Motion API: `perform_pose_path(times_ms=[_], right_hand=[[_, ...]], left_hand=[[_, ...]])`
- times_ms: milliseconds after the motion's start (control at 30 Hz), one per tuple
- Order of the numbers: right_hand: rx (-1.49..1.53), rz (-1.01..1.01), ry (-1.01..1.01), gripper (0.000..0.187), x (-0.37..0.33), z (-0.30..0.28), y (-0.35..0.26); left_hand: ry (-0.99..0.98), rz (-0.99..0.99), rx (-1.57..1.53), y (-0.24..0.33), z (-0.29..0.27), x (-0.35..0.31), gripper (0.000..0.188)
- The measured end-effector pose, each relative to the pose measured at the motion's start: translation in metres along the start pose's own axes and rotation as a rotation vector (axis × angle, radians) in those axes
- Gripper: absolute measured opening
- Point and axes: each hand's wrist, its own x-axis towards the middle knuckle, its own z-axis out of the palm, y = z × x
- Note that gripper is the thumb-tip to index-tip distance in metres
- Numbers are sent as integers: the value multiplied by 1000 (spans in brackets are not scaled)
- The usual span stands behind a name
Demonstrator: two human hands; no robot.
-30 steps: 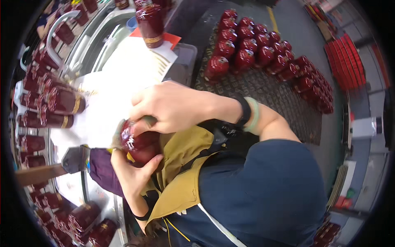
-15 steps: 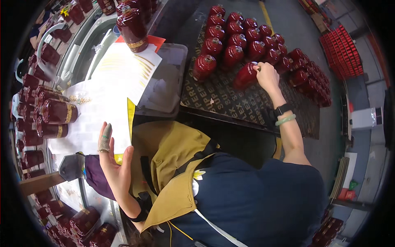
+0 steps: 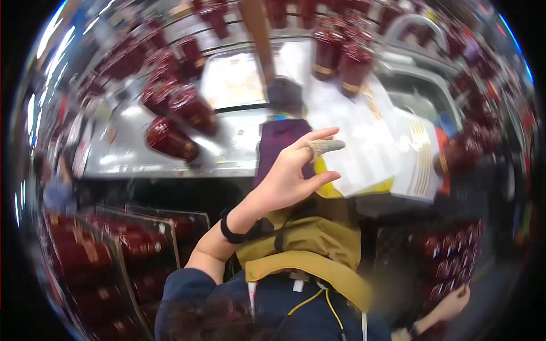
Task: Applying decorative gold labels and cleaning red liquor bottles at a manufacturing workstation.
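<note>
My empty left hand (image 3: 293, 170) spreads by white paper sheets (image 3: 364, 162); at least 2 tall dark-red glass bottles (image 3: 355, 63) stand beyond. My right hand (image 3: 453, 304) is beside glossy red glass bottles in rows (image 3: 442, 267); I can't tell its grip.

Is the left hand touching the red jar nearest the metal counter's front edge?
Apart: the head view plainly shows a strip of metal counter and purple cloth between the left hand and the red jar.

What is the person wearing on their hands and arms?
The left hand has a greyish cover on one finger, a black wristband and a short dark-blue sleeve. The blurry right hand has a dark band at its wrist.
</note>
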Motion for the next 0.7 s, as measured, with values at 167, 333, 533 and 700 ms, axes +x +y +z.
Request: perform_pose_path(times_ms=[167, 333, 533, 700], right_hand=[[386, -428, 336, 19, 0, -70, -238], [856, -752, 121, 24, -16, -52, -352], [991, -991, 12, 23, -31, -34, -443], [1002, -1015, -146, 24, -52, -20, -482]], left_hand=[[585, 274, 412, 11, -124, -16, 47], [1155, 272, 216, 49, -296, -27, 32], [1077, -172, 544, 3, -495, 8, 51], [618, -682, 857, -120, -552, 34, 108]])
